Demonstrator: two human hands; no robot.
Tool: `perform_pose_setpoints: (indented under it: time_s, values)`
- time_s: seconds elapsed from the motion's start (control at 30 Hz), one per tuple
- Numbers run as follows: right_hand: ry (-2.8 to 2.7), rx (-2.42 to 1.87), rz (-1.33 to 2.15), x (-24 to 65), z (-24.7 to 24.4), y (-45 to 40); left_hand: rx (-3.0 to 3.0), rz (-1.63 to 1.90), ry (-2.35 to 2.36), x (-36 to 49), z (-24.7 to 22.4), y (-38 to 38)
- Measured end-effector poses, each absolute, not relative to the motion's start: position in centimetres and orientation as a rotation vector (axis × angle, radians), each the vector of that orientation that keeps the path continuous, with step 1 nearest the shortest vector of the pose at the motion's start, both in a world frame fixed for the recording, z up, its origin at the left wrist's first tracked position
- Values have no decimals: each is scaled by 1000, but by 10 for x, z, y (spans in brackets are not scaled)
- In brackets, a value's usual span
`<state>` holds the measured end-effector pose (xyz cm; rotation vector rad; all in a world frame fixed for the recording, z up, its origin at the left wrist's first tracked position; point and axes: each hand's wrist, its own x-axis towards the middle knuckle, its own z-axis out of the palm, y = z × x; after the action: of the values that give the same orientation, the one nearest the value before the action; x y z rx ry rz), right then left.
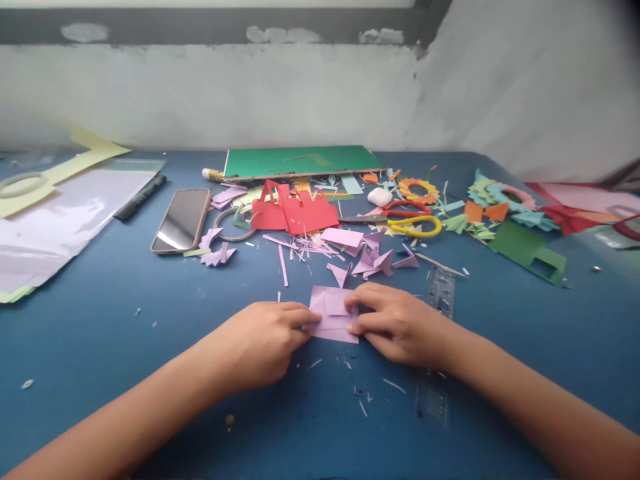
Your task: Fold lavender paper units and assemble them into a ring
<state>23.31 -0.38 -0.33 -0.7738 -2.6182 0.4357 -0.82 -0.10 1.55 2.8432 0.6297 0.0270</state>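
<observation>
A creased piece of light purple paper (335,327) lies on the blue table in front of me, with a smaller purple rectangle (336,304) on top. My left hand (273,337) has its fingers closed on the left edge. On the right side, my right hand (397,323) grips the paper, its fingertips at the edge of the small rectangle and lower down. Just beyond are folded purple paper pieces (373,261) and thin purple strips (315,247). Partly under my right forearm is a clear plastic ruler (441,290).
Scissors (415,225) with red and yellow handles lie beyond my right hand, beside red paper (310,213). A phone (182,221), a black marker (141,197) and plastic-wrapped sheets (65,227) are on the left. A green board (300,161) lies near the wall; folded paper rings (417,191) sit right.
</observation>
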Motion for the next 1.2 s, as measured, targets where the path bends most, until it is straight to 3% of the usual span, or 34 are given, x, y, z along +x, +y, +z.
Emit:
perform_pose_setpoints:
  time_s: [0.37,0.7,1.2]
  values:
    - [-2473,-987,709,228,-2,-2,2443,290,793,-9,15,9]
    - [-2437,-1313,549,208,-4,-11,2386,263,802,-8,8,14]
    - [-2516,-1460,535,203,1,-14,2687,215,784,0,5,6]
